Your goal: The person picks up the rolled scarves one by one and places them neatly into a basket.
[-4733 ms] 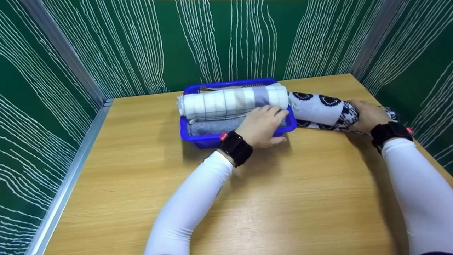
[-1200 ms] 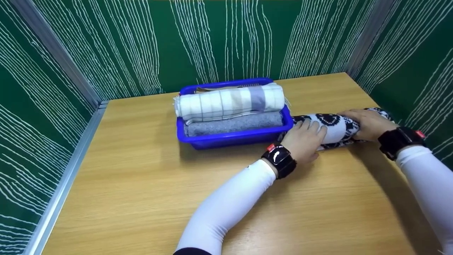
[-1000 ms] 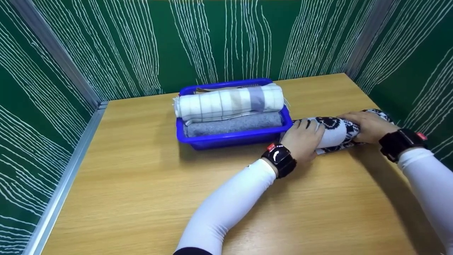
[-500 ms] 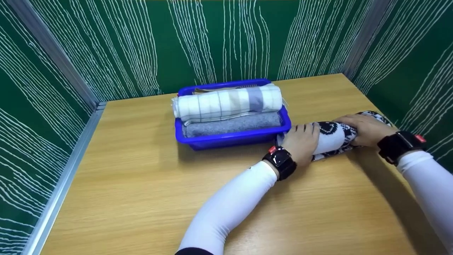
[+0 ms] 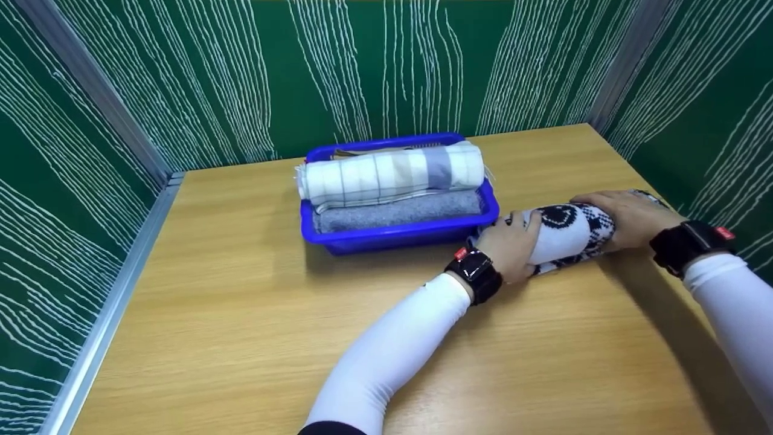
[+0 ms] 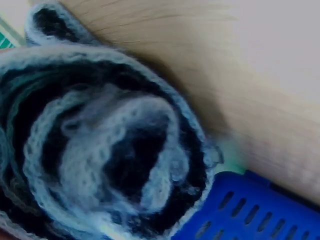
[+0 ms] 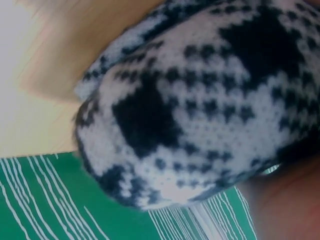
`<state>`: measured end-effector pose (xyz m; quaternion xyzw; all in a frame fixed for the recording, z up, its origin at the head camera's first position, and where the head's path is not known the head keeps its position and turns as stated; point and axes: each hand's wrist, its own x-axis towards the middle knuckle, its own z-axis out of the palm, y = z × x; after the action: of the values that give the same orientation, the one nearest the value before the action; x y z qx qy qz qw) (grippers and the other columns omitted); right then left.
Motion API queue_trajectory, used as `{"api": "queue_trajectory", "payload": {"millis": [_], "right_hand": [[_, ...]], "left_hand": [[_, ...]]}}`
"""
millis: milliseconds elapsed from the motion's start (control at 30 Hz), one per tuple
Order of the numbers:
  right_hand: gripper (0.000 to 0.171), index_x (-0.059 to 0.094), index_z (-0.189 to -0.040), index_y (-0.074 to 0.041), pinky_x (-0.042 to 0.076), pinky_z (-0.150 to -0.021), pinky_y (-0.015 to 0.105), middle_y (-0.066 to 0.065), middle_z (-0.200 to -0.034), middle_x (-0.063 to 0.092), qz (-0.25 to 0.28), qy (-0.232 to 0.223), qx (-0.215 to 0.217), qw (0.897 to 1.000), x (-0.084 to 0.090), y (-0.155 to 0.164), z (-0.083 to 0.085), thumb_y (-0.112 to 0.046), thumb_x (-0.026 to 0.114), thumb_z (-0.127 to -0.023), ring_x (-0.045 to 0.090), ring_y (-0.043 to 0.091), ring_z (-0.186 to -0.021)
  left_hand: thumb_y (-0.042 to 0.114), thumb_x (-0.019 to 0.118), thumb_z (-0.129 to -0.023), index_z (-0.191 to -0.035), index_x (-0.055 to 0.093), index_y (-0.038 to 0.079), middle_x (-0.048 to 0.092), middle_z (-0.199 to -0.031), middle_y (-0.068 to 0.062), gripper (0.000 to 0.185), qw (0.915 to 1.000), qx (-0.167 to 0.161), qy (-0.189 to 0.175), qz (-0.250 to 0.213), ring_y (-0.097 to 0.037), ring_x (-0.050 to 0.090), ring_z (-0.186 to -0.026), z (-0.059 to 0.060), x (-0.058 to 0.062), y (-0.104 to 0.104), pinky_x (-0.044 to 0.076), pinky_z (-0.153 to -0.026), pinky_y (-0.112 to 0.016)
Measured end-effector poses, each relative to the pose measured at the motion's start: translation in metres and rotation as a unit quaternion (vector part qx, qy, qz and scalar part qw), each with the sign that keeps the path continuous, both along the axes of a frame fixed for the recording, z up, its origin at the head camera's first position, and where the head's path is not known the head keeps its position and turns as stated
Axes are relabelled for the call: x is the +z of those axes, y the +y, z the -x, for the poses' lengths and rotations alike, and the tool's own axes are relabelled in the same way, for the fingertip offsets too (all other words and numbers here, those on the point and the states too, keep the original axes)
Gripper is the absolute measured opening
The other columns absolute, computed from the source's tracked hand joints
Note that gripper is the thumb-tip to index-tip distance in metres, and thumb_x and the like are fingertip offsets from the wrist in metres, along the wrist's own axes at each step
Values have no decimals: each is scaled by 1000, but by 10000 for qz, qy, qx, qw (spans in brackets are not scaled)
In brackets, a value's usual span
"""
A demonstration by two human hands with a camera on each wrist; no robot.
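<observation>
A rolled black-and-white knitted scarf (image 5: 564,235) lies on the table to the right of the blue basket. My left hand (image 5: 508,246) grips its left end, close to the basket's corner. Curled over the right part of the roll is my right hand (image 5: 634,219). In the left wrist view the scarf's end (image 6: 90,155) shows as a loose spiral of layers, with a flap sticking out beyond it. The right wrist view shows the other end of the knitted roll (image 7: 210,105), with a flap along one side.
The blue basket (image 5: 398,232) stands at the back of the wooden table (image 5: 253,314). A white checked cloth roll (image 5: 386,175) lies across its top, above a grey cloth (image 5: 401,211). Green walls (image 5: 302,72) with white lines enclose the table at back and sides.
My left hand has moved from the basket's front right corner onto the scarf. Both hands have brought the scarf nearer to me, rolled tighter. Over the last half second only small shifts show.
</observation>
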<state>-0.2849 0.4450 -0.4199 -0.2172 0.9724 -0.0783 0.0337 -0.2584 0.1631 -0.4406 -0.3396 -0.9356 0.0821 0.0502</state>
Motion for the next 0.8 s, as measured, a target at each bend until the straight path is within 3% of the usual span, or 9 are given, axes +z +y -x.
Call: {"api": "queue_trajectory", "payload": {"millis": [167,267,467,667,800], "right_hand": [[113,44,-161,-13,25,-117,84,36,-159,46,-125,-250,-286,9992,0,8,2,-27,103,-65,39,66,-144],[116,41,-162,-14,22,-119,84,37,-160,43,-185,-341,-409,9984,-2,12,3,-22,102,-64,36,66,-144],[113,43,-161,-13,30,-116,83,38,-156,47,-257,-200,-492,9983,-5,14,4,-20,101,-64,42,66,-140],[97,53,-153,-10,41,-110,81,37,-147,57,-284,37,-603,9978,-6,12,5,-10,97,-66,53,63,-133],[96,53,-153,-11,42,-107,82,37,-146,58,-351,13,-653,9972,-6,11,4,-9,96,-66,54,63,-131]], "left_hand": [[75,77,-86,-175,10,14,44,-167,-10,128,9991,137,-388,-79,-25,61,-138,2,0,0,62,-100,-35],[72,82,-83,-176,5,15,42,-169,-11,134,9987,163,-479,-63,-27,61,-138,3,-1,0,62,-100,-36],[47,86,-86,-176,4,16,45,-167,-12,125,9984,215,-510,-136,-25,65,-130,1,-1,-1,63,-93,-36],[41,84,-88,-176,8,15,51,-162,-9,119,9987,203,-443,-150,-23,67,-126,1,-2,0,63,-91,-35],[39,83,-90,-176,9,14,51,-163,-9,116,9986,192,-457,-171,-23,67,-124,0,-2,0,64,-90,-34]]}}
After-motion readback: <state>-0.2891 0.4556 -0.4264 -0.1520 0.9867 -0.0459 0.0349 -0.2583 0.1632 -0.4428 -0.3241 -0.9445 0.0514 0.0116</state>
